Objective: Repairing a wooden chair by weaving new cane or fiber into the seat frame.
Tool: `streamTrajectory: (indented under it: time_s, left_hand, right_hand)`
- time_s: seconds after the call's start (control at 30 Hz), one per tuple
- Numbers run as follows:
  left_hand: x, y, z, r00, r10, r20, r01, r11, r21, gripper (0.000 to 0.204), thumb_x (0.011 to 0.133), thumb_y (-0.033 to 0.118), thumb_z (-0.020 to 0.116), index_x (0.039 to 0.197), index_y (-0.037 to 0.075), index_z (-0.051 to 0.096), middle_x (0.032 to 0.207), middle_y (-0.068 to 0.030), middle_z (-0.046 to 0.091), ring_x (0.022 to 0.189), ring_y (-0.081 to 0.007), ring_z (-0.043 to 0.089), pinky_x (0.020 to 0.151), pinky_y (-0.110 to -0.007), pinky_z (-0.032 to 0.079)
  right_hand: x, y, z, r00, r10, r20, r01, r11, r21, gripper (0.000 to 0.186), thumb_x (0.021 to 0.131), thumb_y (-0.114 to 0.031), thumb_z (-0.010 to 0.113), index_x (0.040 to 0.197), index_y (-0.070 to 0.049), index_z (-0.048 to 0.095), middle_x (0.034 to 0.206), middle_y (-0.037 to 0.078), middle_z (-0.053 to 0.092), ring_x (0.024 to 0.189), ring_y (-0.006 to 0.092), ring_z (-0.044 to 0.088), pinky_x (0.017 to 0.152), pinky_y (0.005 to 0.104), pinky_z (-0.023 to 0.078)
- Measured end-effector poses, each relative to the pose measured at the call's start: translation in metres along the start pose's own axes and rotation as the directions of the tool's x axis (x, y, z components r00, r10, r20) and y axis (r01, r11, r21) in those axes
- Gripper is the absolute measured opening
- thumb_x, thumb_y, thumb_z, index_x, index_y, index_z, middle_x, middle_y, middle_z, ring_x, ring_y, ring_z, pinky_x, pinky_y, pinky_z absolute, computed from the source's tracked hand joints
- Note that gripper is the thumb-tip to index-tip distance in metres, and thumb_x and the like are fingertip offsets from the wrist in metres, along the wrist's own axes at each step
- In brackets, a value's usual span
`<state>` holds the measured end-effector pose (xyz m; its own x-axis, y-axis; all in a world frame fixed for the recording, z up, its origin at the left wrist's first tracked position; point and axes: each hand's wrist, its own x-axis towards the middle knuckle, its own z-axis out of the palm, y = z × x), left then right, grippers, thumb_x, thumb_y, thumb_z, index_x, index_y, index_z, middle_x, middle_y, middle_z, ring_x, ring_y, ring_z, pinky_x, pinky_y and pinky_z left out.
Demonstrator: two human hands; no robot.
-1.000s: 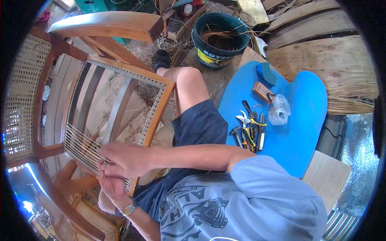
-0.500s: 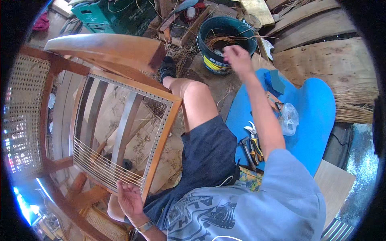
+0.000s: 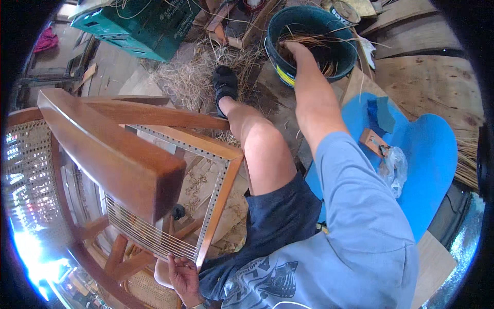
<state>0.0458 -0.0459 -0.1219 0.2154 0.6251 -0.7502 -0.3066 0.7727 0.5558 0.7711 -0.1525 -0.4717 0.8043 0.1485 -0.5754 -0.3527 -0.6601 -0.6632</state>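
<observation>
while the wooden chair (image 3: 118,154) fills the left half of the view, tipped toward the person, its seat frame (image 3: 218,195) is an open rectangle with small holes drilled along the rails and a band of cane strands (image 3: 146,234) strung across its near end only. a finished woven cane panel (image 3: 31,175) shows at the far left. right of the person's bare knee lies a blue board (image 3: 432,154), carrying a small wooden block (image 3: 371,140) and a crumpled clear plastic bag (image 3: 393,167), which lie just beside each other. a green crate (image 3: 139,26) sits at the top left, with loose straw-like fibre (image 3: 190,77) spread on the floor between it and a black shoe (image 3: 225,85). at the top stands a dark bucket (image 3: 339,56) with loose cane (image 3: 314,41) inside. the right hand (image 3: 293,49) reaches down into the bucket among the cane; its fingers are buried there, so whether they grip anything cannot be told. the left hand (image 3: 182,273) sits low at the near corner of the seat frame, fingers curled against the edge beside the strung strands, holding the frame.
</observation>
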Motion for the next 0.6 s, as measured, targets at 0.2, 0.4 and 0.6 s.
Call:
streamTrajectory:
  time_s: [0.2,0.4,0.6]
  left_hand:
    - [0.017,-0.016,0.016,0.997,-0.073,-0.001,0.073,0.997,0.01,0.021,0.102,0.019,0.055,0.115,0.005,0.064,0.094,-0.0109,0.071,0.084,-0.0225,0.069,0.073,-0.034,0.057]
    - [0.006,-0.004,0.002,0.997,0.006,-0.072,0.001,0.996,0.093,0.02,0.102,0.02,0.055,0.111,0.005,0.064,0.088,-0.0089,0.071,0.079,-0.0212,0.069,0.066,-0.031,0.057]
    - [0.004,0.0,-0.011,1.0,-0.019,-0.024,0.026,0.932,0.362,0.021,0.101,0.024,0.058,0.103,0.004,0.064,0.074,-0.0041,0.065,0.069,-0.0151,0.064,0.057,-0.025,0.049]
  right_hand:
    - [0.047,0.023,-0.078,0.964,0.089,0.252,-0.188,0.897,0.401,0.026,0.093,-0.034,0.067,0.106,-0.012,0.068,0.103,0.01,0.072,0.088,0.0217,0.065,0.08,0.0464,0.049]
    - [-0.051,0.019,-0.116,0.876,-0.421,0.237,0.059,0.581,0.812,0.034,0.099,-0.028,0.061,0.123,-0.004,0.061,0.116,0.011,0.068,0.107,0.0251,0.065,0.094,0.0437,0.052]
    - [-0.113,0.02,-0.196,0.581,-0.765,0.279,0.021,0.356,0.934,0.042,0.1,-0.038,0.056,0.127,-0.005,0.061,0.119,0.009,0.069,0.109,0.0233,0.066,0.095,0.0417,0.052]
